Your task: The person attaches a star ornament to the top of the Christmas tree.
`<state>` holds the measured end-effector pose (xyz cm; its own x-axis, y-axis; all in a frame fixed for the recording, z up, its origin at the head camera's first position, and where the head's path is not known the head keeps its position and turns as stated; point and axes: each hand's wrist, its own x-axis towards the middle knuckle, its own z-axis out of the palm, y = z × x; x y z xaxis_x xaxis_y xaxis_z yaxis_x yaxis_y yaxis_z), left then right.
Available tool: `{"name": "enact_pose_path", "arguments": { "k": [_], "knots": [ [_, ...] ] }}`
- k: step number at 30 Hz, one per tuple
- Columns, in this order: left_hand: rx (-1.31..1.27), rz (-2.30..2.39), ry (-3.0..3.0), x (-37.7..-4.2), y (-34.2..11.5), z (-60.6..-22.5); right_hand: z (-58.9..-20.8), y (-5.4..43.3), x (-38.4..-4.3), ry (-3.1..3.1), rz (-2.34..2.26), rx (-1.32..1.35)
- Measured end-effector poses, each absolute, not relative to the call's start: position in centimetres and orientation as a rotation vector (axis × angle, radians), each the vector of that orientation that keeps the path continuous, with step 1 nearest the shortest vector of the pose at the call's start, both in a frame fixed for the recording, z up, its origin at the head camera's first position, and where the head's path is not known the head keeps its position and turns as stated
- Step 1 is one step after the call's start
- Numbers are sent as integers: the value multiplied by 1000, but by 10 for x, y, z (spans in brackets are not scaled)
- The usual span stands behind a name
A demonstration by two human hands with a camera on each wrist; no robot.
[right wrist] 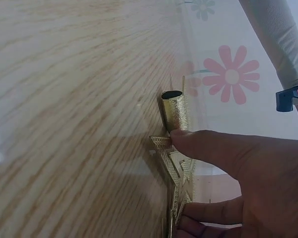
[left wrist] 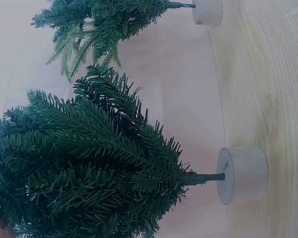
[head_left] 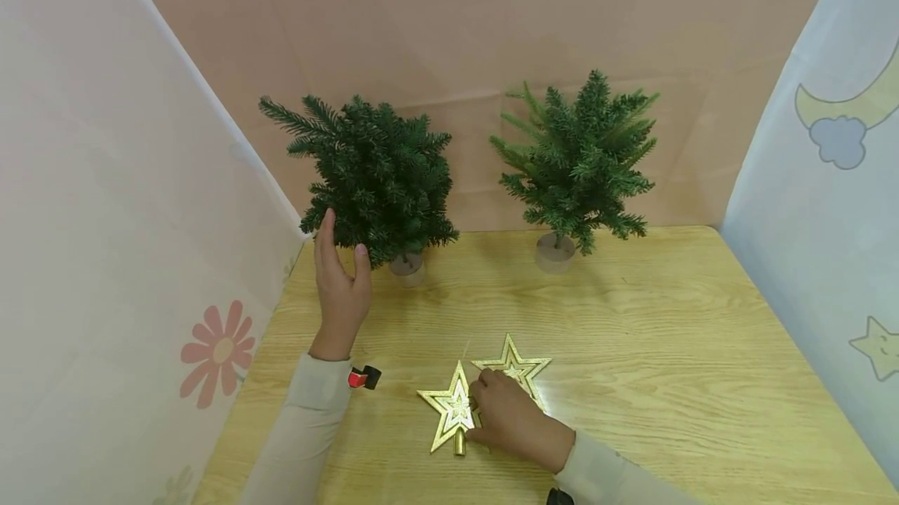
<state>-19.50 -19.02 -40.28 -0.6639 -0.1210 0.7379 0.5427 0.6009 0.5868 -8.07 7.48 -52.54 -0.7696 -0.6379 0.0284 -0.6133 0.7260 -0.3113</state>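
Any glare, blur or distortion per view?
Head view: glare patch on the pale wooden table beside the gold glitter star toppers, walls bowed. Left wrist view: sharp, sideways, dark green miniature tree evenly lit. Right wrist view: right hand soft, close.

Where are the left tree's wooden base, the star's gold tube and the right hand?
left tree's wooden base (left wrist: 242, 174), left wrist view, side wall.
star's gold tube (right wrist: 174, 111), right wrist view, glitter side.
right hand (head_left: 515, 419), head view, back.

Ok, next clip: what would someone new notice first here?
Two small green trees on wooden bases stand at the back of the wooden table: the left tree, which the left hand reaches for, and the right tree. Near the front, the right hand grips one of two gold stars.
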Motion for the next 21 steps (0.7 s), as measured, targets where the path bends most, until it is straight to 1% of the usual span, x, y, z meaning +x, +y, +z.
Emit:
{"name": "enact_pose_path", "arguments": {
  "k": [5, 21],
  "knots": [
    [-333, -1071, -2052, -196, -190, -403, -528, 76, -83, 2809, -572, -1011],
    [-325, -1023, -2076, -194, -191, -403, -529, 75, -87, 2807, -565, -964]
  ]
}}
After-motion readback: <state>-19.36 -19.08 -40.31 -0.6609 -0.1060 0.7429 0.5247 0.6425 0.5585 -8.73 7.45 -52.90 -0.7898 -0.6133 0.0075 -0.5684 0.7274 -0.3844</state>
